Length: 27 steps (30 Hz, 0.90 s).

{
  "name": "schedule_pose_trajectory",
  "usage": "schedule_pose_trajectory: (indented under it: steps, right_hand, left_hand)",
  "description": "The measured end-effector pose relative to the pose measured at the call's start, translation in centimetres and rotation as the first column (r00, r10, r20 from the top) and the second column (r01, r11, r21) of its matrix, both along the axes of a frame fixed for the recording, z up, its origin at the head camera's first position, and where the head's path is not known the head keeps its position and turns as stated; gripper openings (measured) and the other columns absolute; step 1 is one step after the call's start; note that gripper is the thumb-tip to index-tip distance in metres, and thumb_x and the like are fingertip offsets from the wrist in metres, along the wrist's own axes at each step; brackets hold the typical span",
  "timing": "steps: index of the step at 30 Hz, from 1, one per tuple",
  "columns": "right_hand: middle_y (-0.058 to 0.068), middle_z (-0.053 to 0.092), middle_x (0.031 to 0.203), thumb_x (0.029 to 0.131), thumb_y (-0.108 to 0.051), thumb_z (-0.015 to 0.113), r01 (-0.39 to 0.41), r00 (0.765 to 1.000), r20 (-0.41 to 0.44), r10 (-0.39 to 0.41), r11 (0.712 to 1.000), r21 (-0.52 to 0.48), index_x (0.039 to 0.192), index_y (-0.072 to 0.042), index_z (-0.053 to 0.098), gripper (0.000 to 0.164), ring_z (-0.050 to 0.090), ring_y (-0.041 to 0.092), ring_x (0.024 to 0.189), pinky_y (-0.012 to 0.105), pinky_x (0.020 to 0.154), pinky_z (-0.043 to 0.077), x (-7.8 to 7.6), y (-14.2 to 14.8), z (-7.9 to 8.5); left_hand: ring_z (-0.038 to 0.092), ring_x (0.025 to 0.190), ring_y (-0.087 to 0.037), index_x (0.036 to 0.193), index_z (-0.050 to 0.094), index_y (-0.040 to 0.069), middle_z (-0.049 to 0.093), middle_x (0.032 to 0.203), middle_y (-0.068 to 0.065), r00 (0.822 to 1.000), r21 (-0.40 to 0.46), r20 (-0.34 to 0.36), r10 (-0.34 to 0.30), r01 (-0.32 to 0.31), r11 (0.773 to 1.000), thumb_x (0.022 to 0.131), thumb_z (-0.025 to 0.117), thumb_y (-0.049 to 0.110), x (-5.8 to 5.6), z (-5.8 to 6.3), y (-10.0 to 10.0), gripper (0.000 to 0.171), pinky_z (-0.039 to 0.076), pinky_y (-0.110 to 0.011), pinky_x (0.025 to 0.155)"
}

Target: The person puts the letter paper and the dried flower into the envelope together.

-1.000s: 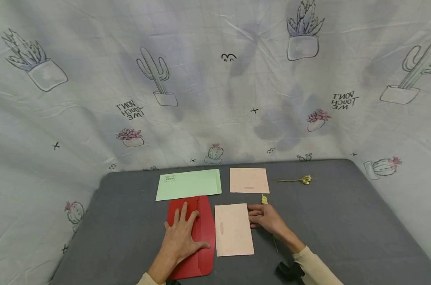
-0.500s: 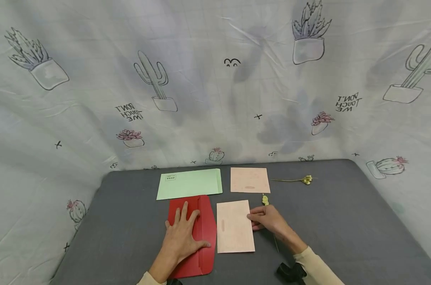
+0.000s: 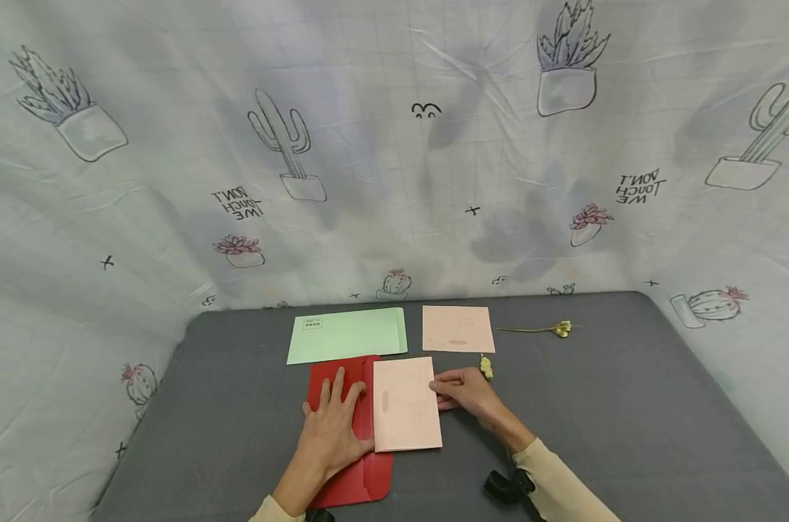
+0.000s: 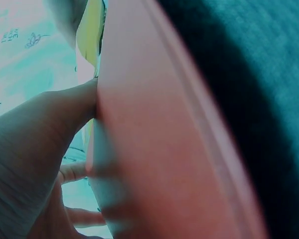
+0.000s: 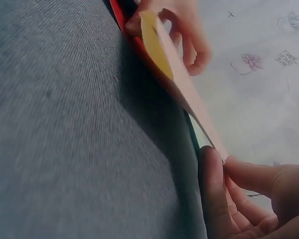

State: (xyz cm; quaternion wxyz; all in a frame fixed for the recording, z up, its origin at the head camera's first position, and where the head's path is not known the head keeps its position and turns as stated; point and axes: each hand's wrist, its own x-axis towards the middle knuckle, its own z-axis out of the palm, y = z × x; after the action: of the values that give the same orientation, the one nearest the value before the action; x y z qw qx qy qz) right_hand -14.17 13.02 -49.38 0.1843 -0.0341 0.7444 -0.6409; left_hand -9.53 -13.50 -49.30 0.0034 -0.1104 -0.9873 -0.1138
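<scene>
My left hand (image 3: 332, 435) rests with spread fingers on a red envelope (image 3: 352, 486), whose flap side faces right. My right hand (image 3: 471, 395) pinches a pale pink card (image 3: 407, 406) by its right edge, between thumb and fingers. The card's left part lies over the envelope's flap side, near my left thumb. In the right wrist view the card is folded and stands slightly apart, showing a yellow inner layer (image 5: 157, 47). The left wrist view shows the envelope's surface (image 4: 159, 129) close up and blurred.
Behind lie a light green envelope (image 3: 349, 335) and a second pink card (image 3: 458, 329). One yellow dried flower (image 3: 560, 329) lies at the back right; another (image 3: 486, 367) is partly hidden behind my right hand. The grey table (image 3: 629, 413) meets a cactus-print cloth.
My right hand has picked up the pink card's edge and carried the card left, from beside the red envelope to over its flap side. My left hand has stayed put.
</scene>
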Motion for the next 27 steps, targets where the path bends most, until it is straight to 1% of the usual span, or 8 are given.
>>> schedule_pose_trajectory:
  steps: [2,6,8,12,17,22,27]
  right_hand:
    - [0.016,0.072,0.09,0.095,-0.012,0.064,0.009,1.0,0.004,-0.009,1.0,0.008,0.113,0.016,0.063,0.034,0.071,0.018,0.074,0.035,0.069,0.06,0.1,-0.2,-0.1]
    - [0.018,0.072,0.09,0.095,-0.012,0.065,0.048,0.999,0.01,-0.048,0.999,0.012,0.114,0.016,0.063,0.034,0.071,0.019,0.073,0.036,0.068,0.06,0.2,0.1,-0.2]
    - [0.019,0.072,0.091,0.095,-0.011,0.064,0.042,0.999,0.008,-0.042,0.999,0.004,0.115,0.016,0.062,0.034,0.072,0.019,0.074,0.036,0.069,0.06,0.2,0.3,-0.2]
    - [0.018,0.072,0.089,0.094,-0.008,0.064,-0.003,1.0,-0.007,0.003,1.0,0.0,0.113,0.016,0.063,0.031,0.071,0.019,0.072,0.034,0.068,0.06,0.7,0.2,-0.3]
    - [0.016,0.071,0.081,0.093,-0.005,0.065,-0.025,1.0,-0.007,0.025,1.0,0.008,0.105,0.016,0.067,0.025,0.07,0.016,0.065,0.032,0.064,0.06,0.9,-0.7,-0.5]
    - [0.015,0.071,0.076,0.091,-0.005,0.067,-0.047,0.999,-0.002,0.047,0.999,0.023,0.101,0.015,0.068,0.022,0.069,0.014,0.063,0.03,0.062,0.059,0.9,-1.4,-0.4]
    - [0.013,0.07,0.074,0.091,-0.005,0.068,-0.052,0.999,0.006,0.052,0.997,0.052,0.099,0.014,0.069,0.021,0.067,0.013,0.061,0.031,0.06,0.059,0.9,-1.4,-0.2]
  left_hand:
    - [0.037,0.133,-0.049,0.131,0.049,0.017,0.033,0.151,-0.023,1.0,-0.003,0.009,0.006,-0.006,1.0,0.061,0.083,0.053,0.5,0.0,0.3,0.085,0.037,-0.078,0.087]
    - [0.035,0.135,-0.047,0.131,0.049,0.018,0.031,0.152,-0.021,1.0,-0.003,0.022,0.022,-0.022,1.0,0.059,0.082,0.064,1.5,0.1,0.8,0.092,0.037,-0.078,0.086]
    - [0.035,0.135,-0.046,0.132,0.048,0.018,0.03,0.152,-0.021,0.999,-0.004,0.028,0.031,-0.031,1.0,0.057,0.081,0.068,2.0,0.1,1.0,0.095,0.038,-0.077,0.086]
    - [0.035,0.135,-0.047,0.132,0.048,0.018,0.029,0.153,-0.021,0.998,0.003,0.038,0.047,-0.047,0.999,0.058,0.081,0.069,3.0,0.2,1.4,0.096,0.038,-0.077,0.087]
    - [0.034,0.136,-0.047,0.136,0.048,0.016,0.027,0.154,-0.021,0.998,0.007,0.039,0.039,-0.039,0.999,0.058,0.079,0.07,3.0,0.3,1.2,0.099,0.036,-0.078,0.087]
    - [0.035,0.135,-0.048,0.137,0.049,0.016,0.028,0.154,-0.022,0.999,0.002,0.03,0.032,-0.032,0.999,0.057,0.078,0.074,3.0,0.2,1.1,0.103,0.037,-0.078,0.086]
    - [0.034,0.135,-0.049,0.138,0.047,0.017,0.026,0.156,-0.021,0.998,0.012,0.056,0.019,-0.02,1.0,0.053,0.077,0.077,2.9,0.2,1.1,0.109,0.035,-0.08,0.086]
